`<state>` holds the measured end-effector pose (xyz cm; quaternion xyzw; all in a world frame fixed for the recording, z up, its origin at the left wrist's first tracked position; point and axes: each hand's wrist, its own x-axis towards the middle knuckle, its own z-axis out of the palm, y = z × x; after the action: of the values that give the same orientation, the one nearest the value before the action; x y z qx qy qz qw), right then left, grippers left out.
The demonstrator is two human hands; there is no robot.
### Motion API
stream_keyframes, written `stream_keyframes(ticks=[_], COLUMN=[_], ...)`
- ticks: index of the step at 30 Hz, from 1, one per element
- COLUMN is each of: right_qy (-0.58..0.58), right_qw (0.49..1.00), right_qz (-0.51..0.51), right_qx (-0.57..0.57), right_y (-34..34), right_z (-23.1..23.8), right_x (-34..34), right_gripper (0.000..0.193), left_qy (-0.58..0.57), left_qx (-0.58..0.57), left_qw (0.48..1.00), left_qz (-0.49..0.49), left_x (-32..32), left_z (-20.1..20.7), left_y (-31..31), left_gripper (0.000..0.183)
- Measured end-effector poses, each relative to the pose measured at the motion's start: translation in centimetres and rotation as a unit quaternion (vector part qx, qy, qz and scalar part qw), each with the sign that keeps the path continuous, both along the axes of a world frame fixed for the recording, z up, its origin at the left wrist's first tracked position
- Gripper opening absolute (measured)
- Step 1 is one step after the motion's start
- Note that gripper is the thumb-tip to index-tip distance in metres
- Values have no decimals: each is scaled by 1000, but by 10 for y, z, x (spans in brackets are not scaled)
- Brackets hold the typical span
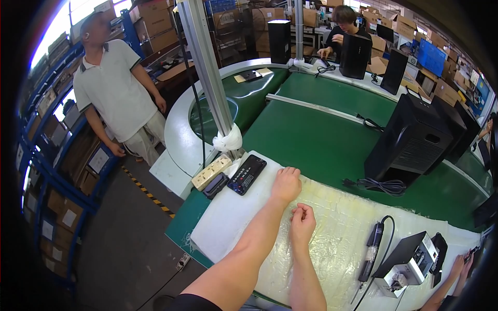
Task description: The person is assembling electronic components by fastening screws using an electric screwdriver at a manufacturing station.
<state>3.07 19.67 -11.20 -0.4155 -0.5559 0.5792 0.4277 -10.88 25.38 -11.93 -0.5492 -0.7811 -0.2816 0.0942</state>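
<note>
My left hand (287, 185) loosely curled over the plastic-covered mat (340, 225), right of a black phone (247, 174), my right hand (303, 222) nearer me, fingers folded in, whether either holds anything I cannot tell, a corded screwdriver (371, 251) and open box (406, 257) further right.

Yellowish mat (340, 220) (film-covered), wrinkled, lying flat

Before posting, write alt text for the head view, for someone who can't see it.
A person's left hand and right hand are close together over a film-covered pale mat, beside a green conveyor surface. A flat black device and beige power strip lie left, a corded black tool and open box right; a black tower case stands beyond.
</note>
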Motion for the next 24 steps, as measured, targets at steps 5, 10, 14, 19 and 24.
stream_keyframes(ticks=[5,10,14,19,24], right_qy=[2,1,3,-17,-67], right_qw=[1000,1000,1000,998,993], right_qz=[0,-2,-9,-32,-43], right_qx=[7,7,7,50,82], right_y=[0,-1,-1,4,-2], right_z=[-3,-5,-8,-17,-1], right_x=[-1,-1,-2,0,-3], right_gripper=[15,15,15,15,16], left_qy=[-5,-2,-2,-5,-5], left_qx=[-3,-7,-5,10,2], left_qw=[1000,1000,1000,1000,1000], left_qz=[1,2,3,-17,-2], left_x=[0,0,-1,3,-6], left_z=[1,1,-2,-1,2], left_y=[-1,-2,-2,4,0], left_gripper=[12,12,12,14,18])
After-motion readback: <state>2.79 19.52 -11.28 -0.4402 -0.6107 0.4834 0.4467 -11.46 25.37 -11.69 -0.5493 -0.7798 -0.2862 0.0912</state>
